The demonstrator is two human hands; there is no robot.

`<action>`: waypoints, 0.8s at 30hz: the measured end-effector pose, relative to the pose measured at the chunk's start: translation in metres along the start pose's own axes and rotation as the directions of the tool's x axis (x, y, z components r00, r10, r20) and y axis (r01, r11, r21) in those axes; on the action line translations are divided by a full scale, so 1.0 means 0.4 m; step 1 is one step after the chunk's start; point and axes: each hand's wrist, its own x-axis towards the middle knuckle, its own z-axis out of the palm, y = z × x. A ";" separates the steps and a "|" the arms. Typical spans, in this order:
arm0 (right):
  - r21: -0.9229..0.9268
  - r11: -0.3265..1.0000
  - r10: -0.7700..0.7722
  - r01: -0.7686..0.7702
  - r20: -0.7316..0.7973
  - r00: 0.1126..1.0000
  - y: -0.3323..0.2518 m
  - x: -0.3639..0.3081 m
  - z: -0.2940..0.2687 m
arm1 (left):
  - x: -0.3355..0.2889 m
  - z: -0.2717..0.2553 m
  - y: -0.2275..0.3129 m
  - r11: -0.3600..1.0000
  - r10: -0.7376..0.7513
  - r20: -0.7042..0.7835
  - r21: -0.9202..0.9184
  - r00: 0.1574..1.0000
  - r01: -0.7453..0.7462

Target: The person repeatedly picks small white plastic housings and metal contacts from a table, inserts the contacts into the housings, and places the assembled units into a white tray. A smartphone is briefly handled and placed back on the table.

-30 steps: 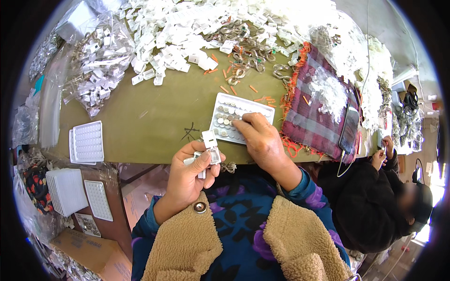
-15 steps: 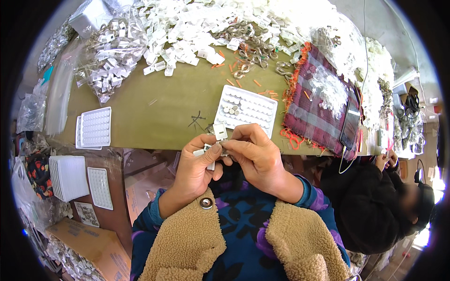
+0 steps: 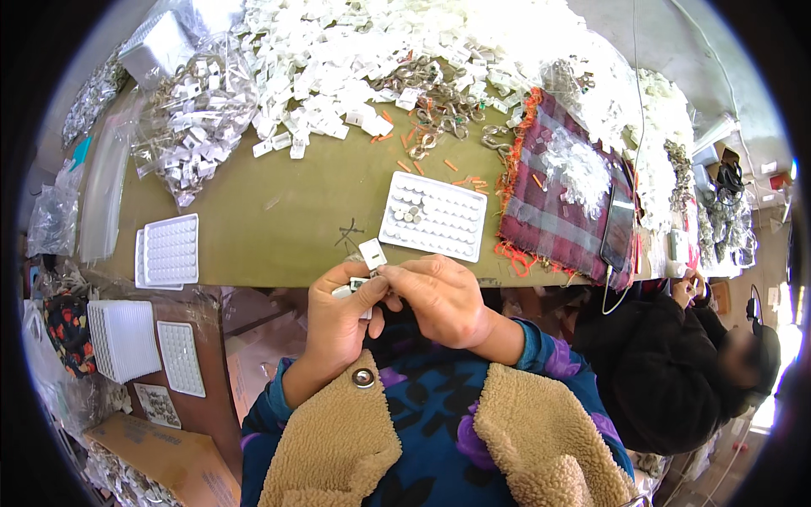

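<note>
My left hand (image 3: 342,308) is closed around small white plastic housings (image 3: 372,253); one with a dark slot sticks up above the fingers, and others show between thumb and fingers. Pressed against the left thumb, my right hand (image 3: 443,300) pinches at the same pieces; whatever lies between its fingertips is too small to make out. Just beyond the hands lies a white compartment tray (image 3: 432,245) holding small round silvery pieces (image 3: 411,215), which look like button cells.
White plastic parts (image 3: 321,76) are heaped along the table's far side. Orange strips (image 3: 450,165) and metal clips (image 3: 439,110) lie before them. At right are a plaid cloth (image 3: 549,203) and a phone (image 3: 617,221). Stacked trays (image 3: 171,251) sit left. A co-worker (image 3: 659,372) sits right.
Both hands have shifted slightly left and lower in the view, still together on the white housings. The whole scene has moved a little with the head.
</note>
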 end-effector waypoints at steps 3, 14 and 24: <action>0.045 0.905 0.425 -0.423 -0.108 0.899 0.040 -0.003 -0.013 | 0.004 0.006 0.014 1.000 0.013 -0.008 -0.001 1.000 -0.013; -0.286 0.919 0.338 -0.271 0.218 0.915 0.163 -0.014 -0.010 | 0.036 0.001 0.024 0.999 -0.039 0.036 -0.034 0.999 0.040; 0.153 0.833 0.499 -0.532 0.209 0.841 0.031 0.016 -0.030 | 0.032 -0.004 0.004 0.988 -0.048 0.073 -0.140 0.996 0.058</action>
